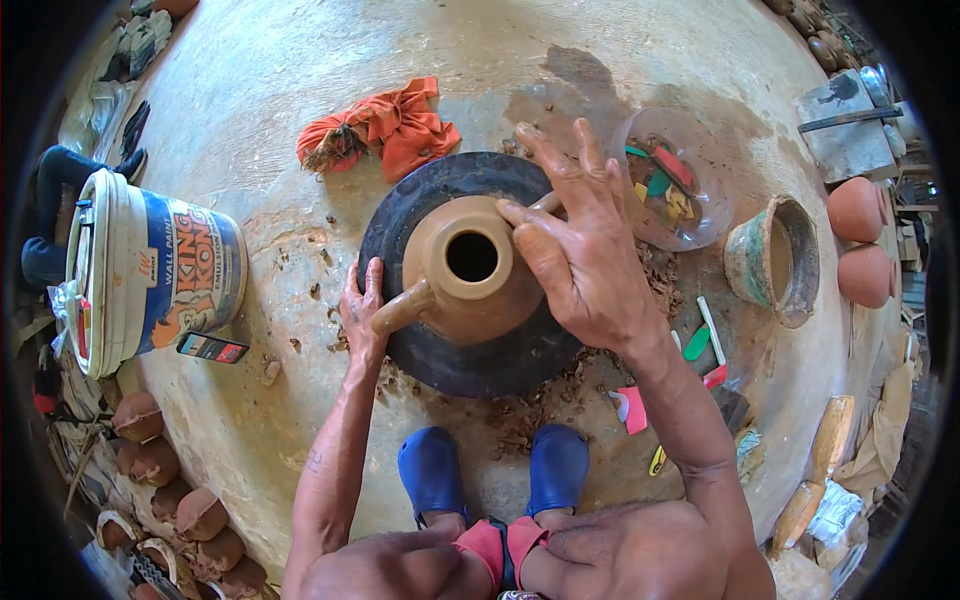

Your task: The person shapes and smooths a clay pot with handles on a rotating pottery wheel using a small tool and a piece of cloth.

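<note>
A wet brown clay pot point(432, 250) stands on a dark round potter's wheel point(480, 372), its round mouth facing up. One clay spout point(404, 306) juts from its lower left. Another short clay stub point(548, 203) shows at its upper right, partly behind my right hand. My left hand point(362, 305) rests at the wheel's left rim beside the spout, fingers stretched and holding nothing visible. Above the pot's right side is my right hand point(585, 240), its fingers spread. Its lower fingertips reach the pot's shoulder next to the mouth; whether they press on it I cannot tell.
An orange cloth point(400, 130) lies beyond the wheel. Right of it sit a clear basin point(700, 225) of tools and a clay-stained tub point(750, 262). A paint bucket point(215, 260) and a phone point(212, 347) are left. Clay scraps and tools litter the floor near my blue clogs point(432, 470).
</note>
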`<state>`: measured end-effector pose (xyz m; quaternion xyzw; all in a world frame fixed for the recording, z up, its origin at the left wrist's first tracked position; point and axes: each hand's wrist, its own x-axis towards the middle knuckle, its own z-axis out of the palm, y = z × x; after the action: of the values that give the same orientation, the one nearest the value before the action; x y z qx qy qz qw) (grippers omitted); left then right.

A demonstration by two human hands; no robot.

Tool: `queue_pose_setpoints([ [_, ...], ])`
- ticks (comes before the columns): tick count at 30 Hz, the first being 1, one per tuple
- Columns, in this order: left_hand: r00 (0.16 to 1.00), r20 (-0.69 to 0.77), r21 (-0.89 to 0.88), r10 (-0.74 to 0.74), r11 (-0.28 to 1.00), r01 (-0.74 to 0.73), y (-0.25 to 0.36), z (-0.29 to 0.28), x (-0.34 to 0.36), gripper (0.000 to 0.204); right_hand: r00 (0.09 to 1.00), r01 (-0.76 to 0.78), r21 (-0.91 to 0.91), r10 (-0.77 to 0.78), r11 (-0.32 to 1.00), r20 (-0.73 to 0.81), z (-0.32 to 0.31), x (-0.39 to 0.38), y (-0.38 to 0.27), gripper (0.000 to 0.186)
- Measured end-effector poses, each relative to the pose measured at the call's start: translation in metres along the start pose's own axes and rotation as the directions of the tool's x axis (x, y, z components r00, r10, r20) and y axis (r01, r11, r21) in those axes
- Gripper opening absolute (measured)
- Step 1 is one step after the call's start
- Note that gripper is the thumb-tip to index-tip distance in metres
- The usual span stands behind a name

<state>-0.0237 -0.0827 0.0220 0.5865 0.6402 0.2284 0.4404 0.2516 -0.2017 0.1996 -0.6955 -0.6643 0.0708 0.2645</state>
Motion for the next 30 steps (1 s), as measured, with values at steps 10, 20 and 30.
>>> queue_pose_setpoints([
  [10,0.999,-0.044,0.054,-0.015,0.998,0.017,-0.01,0.007,0.002,0.097,0.976,0.136,0.134,-0.11,0.982,-0.187,-0.002,-0.047,0.027,0.034],
  [20,0.998,-0.052,0.01,0.021,1.0,-0.02,-0.011,0.007,-0.003,0.089,0.99,0.002,0.174,0.023,0.985,-0.142,0.015,-0.023,-0.007,0.037],
  [30,0.987,-0.16,0.025,0.022,1.0,-0.018,-0.021,0.008,-0.038,0.074,0.87,-0.11,0.124,0.155,0.986,-0.467,0.025,-0.087,0.013,0.018],
])
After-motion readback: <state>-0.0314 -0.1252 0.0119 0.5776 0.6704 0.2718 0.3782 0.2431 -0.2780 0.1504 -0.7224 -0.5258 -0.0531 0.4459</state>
